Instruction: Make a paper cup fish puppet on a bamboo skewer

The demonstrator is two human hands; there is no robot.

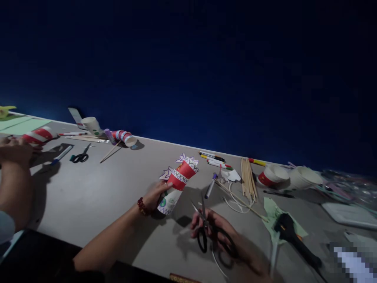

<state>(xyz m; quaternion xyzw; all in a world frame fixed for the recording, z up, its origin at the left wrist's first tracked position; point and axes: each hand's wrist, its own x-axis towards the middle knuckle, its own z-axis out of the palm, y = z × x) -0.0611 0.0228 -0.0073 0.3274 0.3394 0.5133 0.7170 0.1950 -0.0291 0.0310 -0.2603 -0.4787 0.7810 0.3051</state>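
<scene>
My left hand (156, 196) is closed around a decorated paper cup (178, 182), raised over the table and tilted to the right. The cup has red bands, zigzag drawings and purple-edged paper cutouts at its top. In my right hand (218, 228) is a pair of scissors (203, 225), blades slightly apart and pointing up toward the cup, dark handles hanging below the fingers. The blades do not touch the cup. A thin white cord (217, 259) hangs below the scissors; what it is attached to is hidden.
Behind lie markers (216, 160), wooden sticks (249, 179) and a purple-capped marker (210, 186). Paper cups (273, 175) and a black glue gun (297, 239) are at right. To the left are other scissors (81, 157), red striped cups (123, 137) and another person's arm (14, 184).
</scene>
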